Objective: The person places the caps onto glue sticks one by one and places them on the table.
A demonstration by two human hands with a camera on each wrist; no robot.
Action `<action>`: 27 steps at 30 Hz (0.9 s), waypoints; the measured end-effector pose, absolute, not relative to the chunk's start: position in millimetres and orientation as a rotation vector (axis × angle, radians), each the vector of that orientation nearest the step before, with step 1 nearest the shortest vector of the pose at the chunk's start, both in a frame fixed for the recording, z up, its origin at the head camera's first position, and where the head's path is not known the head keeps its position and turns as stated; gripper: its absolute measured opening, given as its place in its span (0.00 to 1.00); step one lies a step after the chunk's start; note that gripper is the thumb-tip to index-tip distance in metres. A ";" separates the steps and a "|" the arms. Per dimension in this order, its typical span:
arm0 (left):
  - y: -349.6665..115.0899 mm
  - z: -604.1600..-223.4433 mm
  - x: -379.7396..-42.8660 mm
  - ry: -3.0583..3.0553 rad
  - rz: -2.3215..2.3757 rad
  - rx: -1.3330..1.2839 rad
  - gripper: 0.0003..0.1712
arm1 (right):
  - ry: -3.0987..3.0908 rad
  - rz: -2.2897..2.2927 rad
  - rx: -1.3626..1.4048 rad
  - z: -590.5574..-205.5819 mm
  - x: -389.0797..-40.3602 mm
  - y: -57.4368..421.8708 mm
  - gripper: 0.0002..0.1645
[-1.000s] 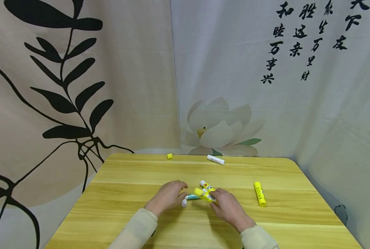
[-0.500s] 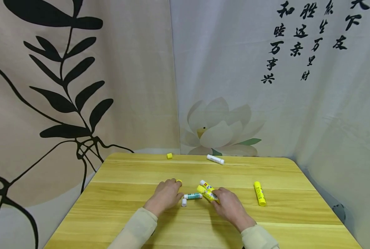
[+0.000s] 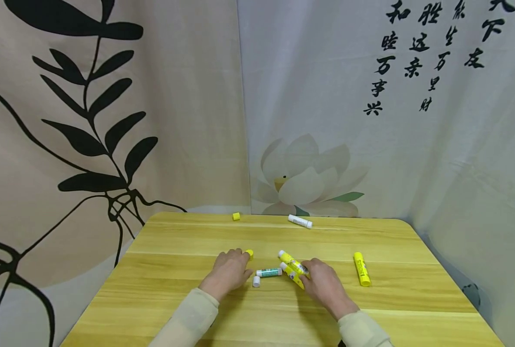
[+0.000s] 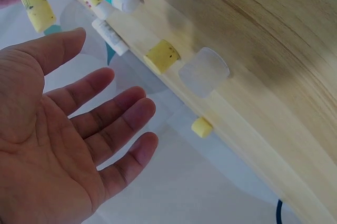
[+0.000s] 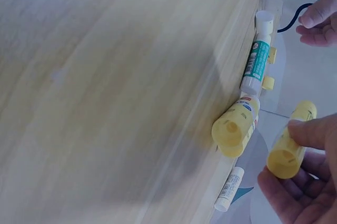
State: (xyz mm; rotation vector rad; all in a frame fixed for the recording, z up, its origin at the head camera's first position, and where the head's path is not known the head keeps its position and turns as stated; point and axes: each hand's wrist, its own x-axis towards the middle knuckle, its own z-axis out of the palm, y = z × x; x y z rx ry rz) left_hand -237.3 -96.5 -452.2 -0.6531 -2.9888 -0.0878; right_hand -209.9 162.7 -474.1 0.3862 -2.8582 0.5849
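My right hand (image 3: 324, 284) pinches a yellow glue stick (image 5: 293, 137) between thumb and fingers, raised over the table. Beneath it, yellow glue sticks with white tips (image 3: 293, 276) lie on the table, partly covered by the held one. My left hand (image 3: 228, 273) holds nothing; in the left wrist view its fingers are spread and relaxed. Beside its fingertips are a yellow cap (image 4: 162, 56) and a translucent cap (image 4: 204, 72), the latter hidden in the head view. Between the hands lie a white-and-green glue stick (image 3: 269, 273) and an upright white cap (image 3: 256, 281).
The wooden table (image 3: 188, 241) carries a yellow glue stick (image 3: 362, 270) at the right. Near the back edge are a white glue stick (image 3: 300, 221) and a small yellow cap (image 3: 236, 217). A printed cloth (image 3: 196, 120) hangs behind.
My left hand has drawn back left from the green-labelled stick, and a yellow cap now shows by its fingertips. My right hand has moved the yellow glue stick slightly right and up, uncovering another below.
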 end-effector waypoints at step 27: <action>-96.7 -453.2 -237.7 -3.031 -0.003 -0.619 0.20 | -2.876 0.623 0.178 -467.3 -218.2 199.9 0.17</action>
